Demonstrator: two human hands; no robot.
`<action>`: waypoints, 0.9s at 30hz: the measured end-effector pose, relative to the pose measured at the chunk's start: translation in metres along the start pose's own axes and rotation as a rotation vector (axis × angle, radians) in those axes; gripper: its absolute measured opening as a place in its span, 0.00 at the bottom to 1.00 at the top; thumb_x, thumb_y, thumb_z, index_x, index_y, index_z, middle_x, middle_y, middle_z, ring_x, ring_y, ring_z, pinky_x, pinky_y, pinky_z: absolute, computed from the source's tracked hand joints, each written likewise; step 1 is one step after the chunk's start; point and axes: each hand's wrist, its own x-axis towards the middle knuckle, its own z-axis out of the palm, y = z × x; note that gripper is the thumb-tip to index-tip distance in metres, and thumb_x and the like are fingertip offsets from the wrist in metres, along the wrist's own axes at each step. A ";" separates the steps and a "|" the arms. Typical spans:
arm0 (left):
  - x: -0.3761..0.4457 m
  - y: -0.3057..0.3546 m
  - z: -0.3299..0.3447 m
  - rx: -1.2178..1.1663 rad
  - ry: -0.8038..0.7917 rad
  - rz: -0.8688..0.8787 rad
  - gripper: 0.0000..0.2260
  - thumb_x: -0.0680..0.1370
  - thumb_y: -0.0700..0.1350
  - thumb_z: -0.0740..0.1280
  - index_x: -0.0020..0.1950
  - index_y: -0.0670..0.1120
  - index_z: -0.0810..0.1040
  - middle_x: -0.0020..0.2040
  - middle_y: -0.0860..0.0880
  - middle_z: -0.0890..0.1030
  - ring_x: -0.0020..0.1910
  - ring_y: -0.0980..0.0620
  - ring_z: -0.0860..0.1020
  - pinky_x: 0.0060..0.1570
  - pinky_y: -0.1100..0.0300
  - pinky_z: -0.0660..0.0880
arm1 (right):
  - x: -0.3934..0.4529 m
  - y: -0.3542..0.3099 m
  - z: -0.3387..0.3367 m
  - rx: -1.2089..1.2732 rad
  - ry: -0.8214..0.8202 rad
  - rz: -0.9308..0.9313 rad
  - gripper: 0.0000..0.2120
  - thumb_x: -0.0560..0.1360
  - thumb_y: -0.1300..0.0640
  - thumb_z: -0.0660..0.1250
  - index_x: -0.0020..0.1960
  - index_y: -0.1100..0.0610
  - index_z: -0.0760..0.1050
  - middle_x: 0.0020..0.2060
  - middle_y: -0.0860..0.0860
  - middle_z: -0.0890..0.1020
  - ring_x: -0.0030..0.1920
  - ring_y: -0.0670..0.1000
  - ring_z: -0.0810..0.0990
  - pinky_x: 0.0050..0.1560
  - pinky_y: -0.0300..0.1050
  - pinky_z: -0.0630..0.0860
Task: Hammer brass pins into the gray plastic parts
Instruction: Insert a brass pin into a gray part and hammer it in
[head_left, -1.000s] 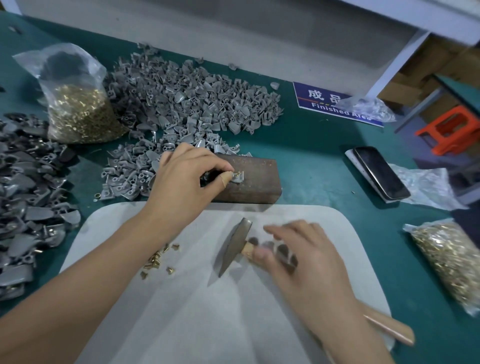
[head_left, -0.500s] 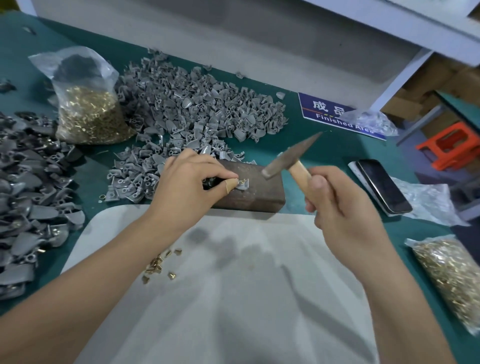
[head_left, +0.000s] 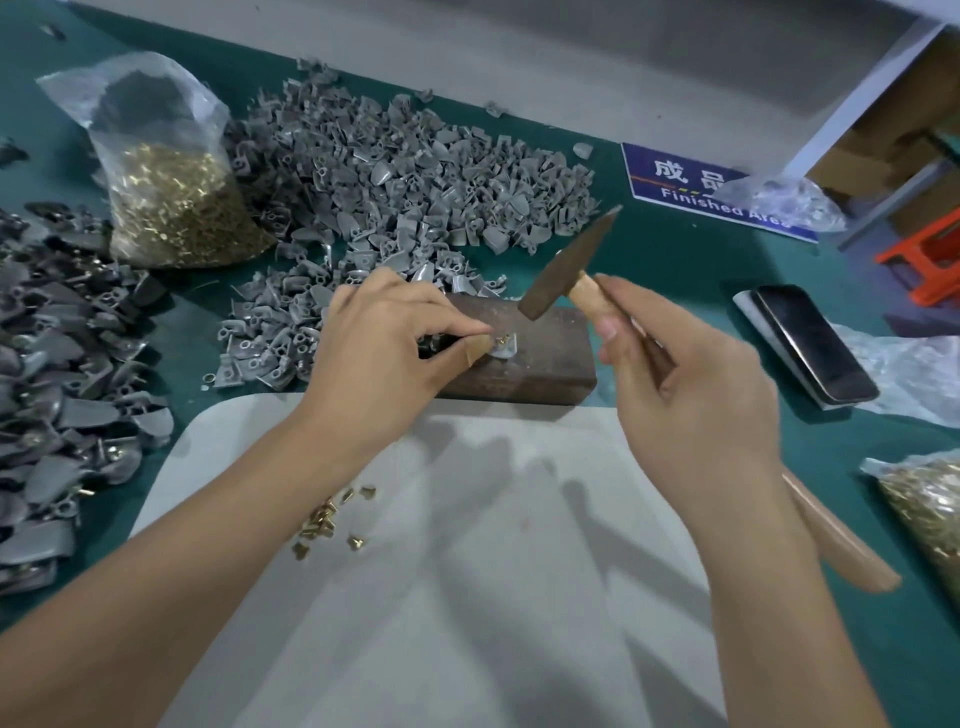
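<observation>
My left hand (head_left: 387, 345) pinches a small gray plastic part (head_left: 506, 347) flat on the dark metal block (head_left: 540, 364); a brass pin (head_left: 501, 340) stands in the part. My right hand (head_left: 685, 384) grips the wooden handle of a hammer (head_left: 563, 270) close under its head. The hammer head hangs just above the block, a little right of the part. Loose brass pins (head_left: 324, 519) lie on the white mat (head_left: 467, 597) under my left forearm.
A heap of gray parts (head_left: 395, 176) spreads behind the block, darker parts (head_left: 57, 374) pile at the left. Bags of brass pins stand at back left (head_left: 171, 202) and right edge (head_left: 924, 509). A phone (head_left: 813, 343) lies right of the block, below a blue sign (head_left: 691, 187).
My right hand picked the hammer up off the mat, raised it over the block, and has now brought the head lower toward the part. My left hand kept holding the part.
</observation>
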 end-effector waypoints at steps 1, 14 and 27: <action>0.000 0.000 0.000 0.002 -0.002 0.005 0.07 0.75 0.58 0.74 0.49 0.57 0.87 0.44 0.61 0.82 0.49 0.53 0.73 0.50 0.55 0.61 | -0.002 -0.002 0.000 0.014 0.026 0.001 0.16 0.81 0.43 0.58 0.68 0.34 0.69 0.47 0.41 0.85 0.48 0.49 0.82 0.47 0.54 0.80; 0.000 0.006 -0.002 0.057 -0.013 -0.057 0.08 0.74 0.60 0.73 0.49 0.60 0.87 0.45 0.62 0.82 0.49 0.54 0.71 0.50 0.53 0.62 | -0.012 -0.007 0.010 -0.117 -0.075 -0.014 0.14 0.84 0.45 0.59 0.68 0.36 0.73 0.37 0.45 0.79 0.38 0.54 0.76 0.35 0.47 0.67; 0.000 0.007 -0.003 0.061 -0.014 -0.040 0.07 0.75 0.60 0.72 0.49 0.61 0.86 0.44 0.63 0.82 0.48 0.55 0.71 0.49 0.53 0.61 | -0.011 -0.008 0.005 -0.075 0.105 -0.011 0.14 0.84 0.47 0.58 0.67 0.39 0.74 0.35 0.44 0.75 0.36 0.48 0.69 0.33 0.47 0.64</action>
